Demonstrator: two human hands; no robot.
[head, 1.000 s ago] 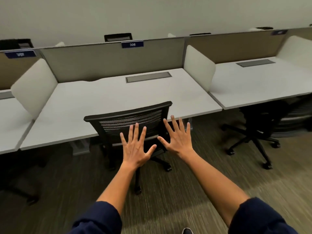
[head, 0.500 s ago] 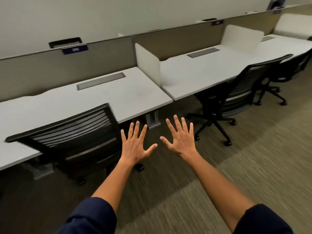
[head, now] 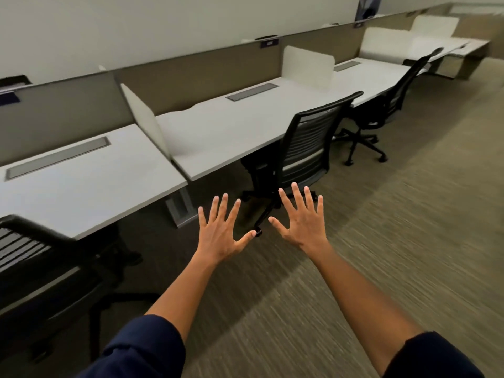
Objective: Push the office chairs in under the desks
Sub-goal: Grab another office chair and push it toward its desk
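Facing the desk (head: 231, 132), chair (head: 308, 148) stands angled.

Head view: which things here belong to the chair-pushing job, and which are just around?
Job:
near chair
middle chair
far chair
desks
left hand, open
right hand, open

Just around:
white dividers
grey cable hatches
desk number label
carpet

View swung right along the counters.
First chair (head: 41, 257) now at left edge; next chair (head: 308, 148) ahead of hands.
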